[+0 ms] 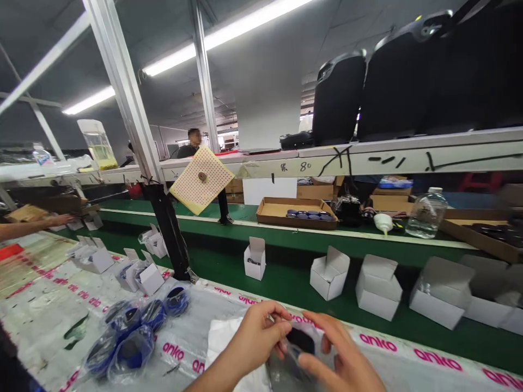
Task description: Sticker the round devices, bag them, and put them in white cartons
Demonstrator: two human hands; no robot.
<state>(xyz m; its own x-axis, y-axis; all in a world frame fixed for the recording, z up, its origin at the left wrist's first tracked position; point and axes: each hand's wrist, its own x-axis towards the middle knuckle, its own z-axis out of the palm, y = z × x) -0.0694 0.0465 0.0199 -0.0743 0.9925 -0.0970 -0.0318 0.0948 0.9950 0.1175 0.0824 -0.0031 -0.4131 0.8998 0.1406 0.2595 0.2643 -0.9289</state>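
My left hand [263, 333] pinches the edge of a clear plastic bag [292, 375] between thumb and fingertips. A dark rounded item [301, 340] shows in the bag, its kind partly hidden by fingers and film. From the other side, my right hand [341, 354] has its thumb and forefinger around the bagged item, touching the film. Beneath my hands lies white sheet material [220, 337]. To the left, several blue-and-black round items [133, 348] in clear bags are grouped on the plastic-covered bench [180, 326].
Open white boxes [378, 288] stand along the green belt [286, 272]. Behind it are a cardboard tray [261, 215] of blue items and a clear bottle [427, 215]. A black post [167, 234] rises left of my hands. Another person's arm [36, 226] reaches in far left.
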